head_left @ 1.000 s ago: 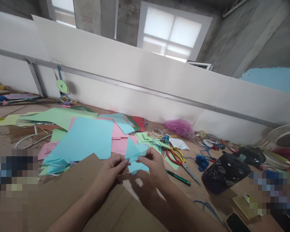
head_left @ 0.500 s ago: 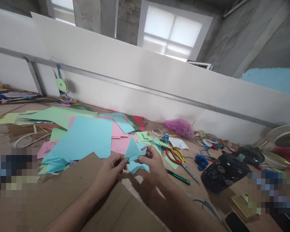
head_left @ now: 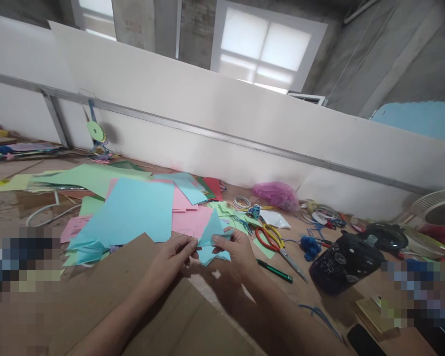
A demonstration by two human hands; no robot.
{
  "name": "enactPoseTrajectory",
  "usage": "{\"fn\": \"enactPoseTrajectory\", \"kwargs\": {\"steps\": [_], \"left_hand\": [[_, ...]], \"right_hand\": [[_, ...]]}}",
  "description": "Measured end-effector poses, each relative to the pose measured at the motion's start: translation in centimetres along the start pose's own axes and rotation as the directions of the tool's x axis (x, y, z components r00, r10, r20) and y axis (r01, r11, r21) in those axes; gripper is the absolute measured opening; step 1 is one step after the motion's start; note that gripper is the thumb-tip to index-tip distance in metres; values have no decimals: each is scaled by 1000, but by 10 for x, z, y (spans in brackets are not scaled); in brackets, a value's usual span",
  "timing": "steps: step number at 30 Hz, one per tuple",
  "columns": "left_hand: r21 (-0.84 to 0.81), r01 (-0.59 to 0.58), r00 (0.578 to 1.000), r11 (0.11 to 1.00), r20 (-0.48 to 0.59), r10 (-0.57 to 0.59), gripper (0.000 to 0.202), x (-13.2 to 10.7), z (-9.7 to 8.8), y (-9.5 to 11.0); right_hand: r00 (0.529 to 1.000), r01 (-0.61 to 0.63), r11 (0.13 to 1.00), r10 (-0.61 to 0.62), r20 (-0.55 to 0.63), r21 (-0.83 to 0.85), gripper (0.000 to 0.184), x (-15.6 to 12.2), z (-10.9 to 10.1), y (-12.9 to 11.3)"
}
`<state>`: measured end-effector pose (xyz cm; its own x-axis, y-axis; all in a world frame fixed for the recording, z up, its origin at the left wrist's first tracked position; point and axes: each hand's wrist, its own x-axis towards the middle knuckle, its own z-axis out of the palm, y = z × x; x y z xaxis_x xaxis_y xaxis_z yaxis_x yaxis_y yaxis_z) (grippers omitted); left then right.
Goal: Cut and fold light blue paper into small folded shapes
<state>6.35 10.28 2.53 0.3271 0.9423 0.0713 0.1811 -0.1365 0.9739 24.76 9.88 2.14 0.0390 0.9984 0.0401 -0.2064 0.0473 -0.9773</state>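
- While both hands meet over the near middle of the surface (head_left: 270,316), the folded blue paper (head_left: 210,230) sits between them, raised toward the far side as a pointed peak.
- The left hand (head_left: 180,252) has its grip closed in a pinch, thumb against finger, on the left edge of that paper.
- The right hand (head_left: 235,249) pinches the right part, its thumb lying across the near face; its grip is closed on the paper too.
- Done, as far as it shows: the piece is creased into angled faces, with a lower flap (head_left: 215,254) spreading out beneath the fingers.
- Left, by my judgement: the faces stand apart rather than pressed flat, so the folding looks partway through; how many folds remain I cannot tell.
- To the left, a large blue sheet (head_left: 144,207) lies flat over pink paper (head_left: 193,222), and a creased blue piece (head_left: 92,251) rests at its near left corner, apart from the hands.
- Brown cardboard (head_left: 96,287) lies beneath the left forearm.
- To the right, scissors (head_left: 293,264) and a green-and-black pen (head_left: 274,270) lie untouched, just beyond the right hand.
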Motion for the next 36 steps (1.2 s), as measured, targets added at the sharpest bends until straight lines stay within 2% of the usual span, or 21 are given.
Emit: {"fn": "enactPoseTrajectory", "kwargs": {"steps": [9, 15, 19, 23, 30, 36], "left_hand": [[-70, -17, 1000, 997, -11, 17, 26, 1, 2, 1], [-170, 84, 996, 982, 19, -82, 27, 2, 3, -3], [-50, 24, 999, 998, 37, -22, 30, 3, 5, -4], [6, -60, 997, 998, 57, 60, 30, 3, 7, -4], [-37, -46, 999, 998, 13, 47, 29, 1, 6, -1], [-35, -6, 999, 999, -41, 4, 30, 2, 5, 0]], "right_hand": [[1000, -25, 1000, 25, -19, -10, 35, -3, 4, -3], [999, 20, 999, -22, -24, -50, 31, -5, 5, -4], [999, 36, 989, -38, -12, -142, 25, -9, 10, -5], [1000, 28, 989, -26, 12, -144, 22, -12, 13, 0], [993, 0, 992, 15, 116, -130, 23, -9, 11, 1], [992, -25, 989, 43, 119, -148, 31, -2, 3, 1]]}}
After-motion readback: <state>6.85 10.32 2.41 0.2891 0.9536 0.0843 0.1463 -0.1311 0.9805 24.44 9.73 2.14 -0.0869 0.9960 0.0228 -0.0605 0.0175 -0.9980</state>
